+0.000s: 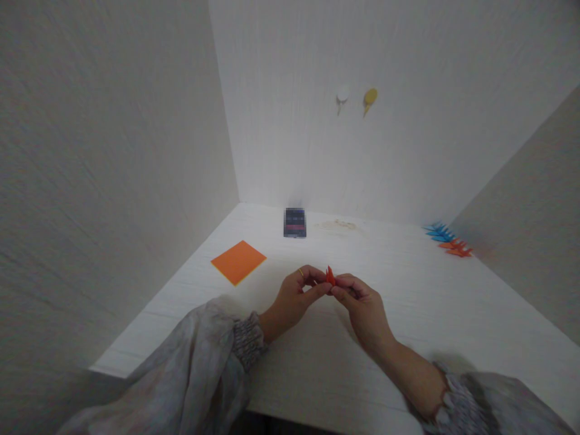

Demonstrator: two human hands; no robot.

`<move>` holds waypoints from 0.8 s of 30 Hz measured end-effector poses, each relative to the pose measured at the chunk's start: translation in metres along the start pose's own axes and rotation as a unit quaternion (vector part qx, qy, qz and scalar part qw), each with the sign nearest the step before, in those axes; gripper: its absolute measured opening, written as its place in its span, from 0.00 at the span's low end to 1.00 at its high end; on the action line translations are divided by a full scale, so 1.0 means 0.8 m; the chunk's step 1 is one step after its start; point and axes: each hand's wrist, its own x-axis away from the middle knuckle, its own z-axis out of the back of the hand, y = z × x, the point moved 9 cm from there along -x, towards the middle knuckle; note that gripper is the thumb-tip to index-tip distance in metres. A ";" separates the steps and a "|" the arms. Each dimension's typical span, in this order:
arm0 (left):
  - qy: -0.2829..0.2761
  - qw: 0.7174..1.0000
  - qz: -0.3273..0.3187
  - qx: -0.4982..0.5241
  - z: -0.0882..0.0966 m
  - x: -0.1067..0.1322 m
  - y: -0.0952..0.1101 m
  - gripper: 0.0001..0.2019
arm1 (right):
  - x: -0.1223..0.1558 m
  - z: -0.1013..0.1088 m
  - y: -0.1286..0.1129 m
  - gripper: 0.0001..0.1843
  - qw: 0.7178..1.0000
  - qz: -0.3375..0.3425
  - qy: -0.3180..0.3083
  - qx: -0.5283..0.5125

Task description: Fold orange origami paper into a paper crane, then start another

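A small folded piece of orange-red paper (330, 276) is held up between my two hands, its narrow points sticking upward. My left hand (299, 292) pinches it from the left with thumb and fingers; a ring sits on one finger. From the right, my right hand (362, 300) pinches the same piece, thumb against its lower edge. My fingers hide the lower part of the fold. To the left of my hands lies a flat stack of orange square paper (238, 262) on the white table (290, 368).
A dark phone-like device (295, 223) stands near the back wall. Several blue folded paper figures (438, 232) and orange folded paper figures (455, 248) line the right edge. Walls enclose the table on three sides. A white hook (342, 97) and a yellow hook (370, 96) are on the back wall.
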 end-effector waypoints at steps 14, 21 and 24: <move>-0.015 0.999 -0.044 0.011 -0.001 0.001 0.004 0.06 | 0.003 0.002 0.001 0.07 0.999 -0.014 -0.004 0.043; -0.028 0.998 -0.047 -0.009 -0.005 0.003 0.008 0.06 | 0.001 0.001 0.001 0.06 0.998 -0.012 -0.005 0.057; -0.027 0.998 -0.051 -0.017 -0.005 0.003 0.008 0.06 | 0.001 0.000 0.002 0.06 0.999 -0.014 -0.011 0.051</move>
